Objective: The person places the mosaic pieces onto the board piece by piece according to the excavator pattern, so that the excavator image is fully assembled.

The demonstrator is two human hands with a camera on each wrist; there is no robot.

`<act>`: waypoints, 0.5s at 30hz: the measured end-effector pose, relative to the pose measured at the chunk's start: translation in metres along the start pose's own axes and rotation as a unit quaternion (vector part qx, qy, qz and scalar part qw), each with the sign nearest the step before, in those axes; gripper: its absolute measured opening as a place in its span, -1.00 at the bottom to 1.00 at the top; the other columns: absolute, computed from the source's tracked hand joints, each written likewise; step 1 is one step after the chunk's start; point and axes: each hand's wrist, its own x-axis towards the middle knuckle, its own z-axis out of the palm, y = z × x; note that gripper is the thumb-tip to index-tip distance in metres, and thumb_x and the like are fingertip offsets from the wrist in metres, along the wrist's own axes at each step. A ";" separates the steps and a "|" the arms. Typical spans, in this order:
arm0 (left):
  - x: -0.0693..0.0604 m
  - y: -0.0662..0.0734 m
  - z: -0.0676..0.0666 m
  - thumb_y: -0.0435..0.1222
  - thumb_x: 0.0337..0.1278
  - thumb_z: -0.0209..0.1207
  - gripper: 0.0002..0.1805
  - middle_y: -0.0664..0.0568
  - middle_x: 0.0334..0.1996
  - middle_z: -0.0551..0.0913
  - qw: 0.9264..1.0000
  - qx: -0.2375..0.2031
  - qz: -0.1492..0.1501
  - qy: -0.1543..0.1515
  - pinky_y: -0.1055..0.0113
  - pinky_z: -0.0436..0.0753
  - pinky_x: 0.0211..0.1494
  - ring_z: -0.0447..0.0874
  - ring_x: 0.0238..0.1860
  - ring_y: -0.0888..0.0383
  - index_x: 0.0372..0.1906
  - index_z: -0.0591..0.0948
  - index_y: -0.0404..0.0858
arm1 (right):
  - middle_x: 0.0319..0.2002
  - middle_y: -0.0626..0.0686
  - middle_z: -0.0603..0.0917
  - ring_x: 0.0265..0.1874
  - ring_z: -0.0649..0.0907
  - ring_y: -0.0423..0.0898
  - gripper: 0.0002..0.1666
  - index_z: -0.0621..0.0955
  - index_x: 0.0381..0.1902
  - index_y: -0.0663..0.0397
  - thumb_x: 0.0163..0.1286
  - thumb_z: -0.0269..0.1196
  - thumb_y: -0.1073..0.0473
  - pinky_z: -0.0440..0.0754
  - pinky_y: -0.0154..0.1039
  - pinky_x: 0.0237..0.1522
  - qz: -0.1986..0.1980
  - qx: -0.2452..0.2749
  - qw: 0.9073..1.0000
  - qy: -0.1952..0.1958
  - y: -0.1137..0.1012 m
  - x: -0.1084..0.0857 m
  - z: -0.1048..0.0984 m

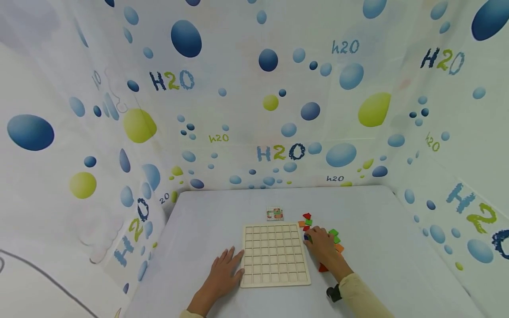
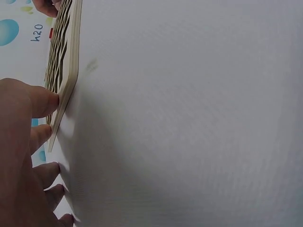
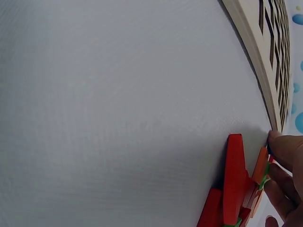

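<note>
A pale wooden board (image 1: 274,254) divided into square cells lies flat on the table. My left hand (image 1: 225,271) is spread on the tabletop at its left side, with thumb and index finger touching the board's edge (image 2: 71,71). Beside the board's right edge, my right hand (image 1: 321,243) reaches into a group of small coloured pieces. Its thumb and fingers pinch a small dark blue piece (image 1: 305,237), mostly covered by the hand. Red pieces (image 3: 233,179), an orange piece (image 3: 260,165) and a green piece (image 3: 265,176) lie close to the right fingers.
Behind the board lies a small picture card (image 1: 275,214). Red, green and orange pieces (image 1: 308,222) lie near the board's upper right corner, others (image 1: 339,248) right of the right hand. A black strap (image 1: 334,293) is on the right wrist. A patterned curtain (image 1: 238,110) surrounds the white table (image 1: 191,229).
</note>
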 end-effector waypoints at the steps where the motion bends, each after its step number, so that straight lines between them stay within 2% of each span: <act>1: 0.000 0.000 0.000 -0.05 0.49 0.17 -0.36 -0.30 0.60 0.28 1.000 0.001 0.000 0.000 -0.43 0.13 0.57 0.15 0.61 -0.39 0.57 0.43 -0.12 | 0.02 0.17 0.68 0.06 0.62 0.19 -0.68 0.73 0.00 0.08 0.38 0.48 0.06 0.56 0.33 0.08 -0.003 -0.002 1.000 0.002 0.000 0.000 0.000; 8: 0.000 0.000 0.001 -0.05 0.49 0.17 -0.36 -0.29 0.60 0.28 1.000 0.001 0.000 0.000 -0.43 0.13 0.57 0.16 0.61 -0.39 0.57 0.43 -0.11 | 0.00 0.16 0.71 0.07 0.65 0.19 -0.64 0.72 0.05 0.11 0.41 0.46 0.04 0.52 0.31 0.09 -0.005 0.023 1.000 0.011 -0.005 0.001 0.000; 12: -0.001 0.000 0.001 -0.05 0.49 0.17 -0.36 -0.29 0.61 0.27 1.000 -0.002 -0.001 0.000 -0.44 0.13 0.57 0.16 0.61 -0.39 0.57 0.43 -0.11 | -0.04 0.08 0.72 0.07 0.67 0.16 -0.70 0.74 0.01 0.05 0.40 0.46 0.06 0.49 0.31 0.06 -0.033 0.052 0.998 0.005 -0.013 -0.002 -0.004; 15: -0.001 -0.001 0.001 -0.05 0.49 0.17 -0.35 -0.29 0.61 0.27 1.000 -0.007 -0.001 0.000 -0.44 0.12 0.57 0.15 0.62 -0.39 0.57 0.42 -0.12 | -0.10 0.04 0.72 0.00 0.68 0.12 -0.74 0.75 -0.06 0.02 0.36 0.49 0.07 0.50 0.29 0.02 -0.056 0.063 0.996 0.007 -0.017 -0.004 -0.005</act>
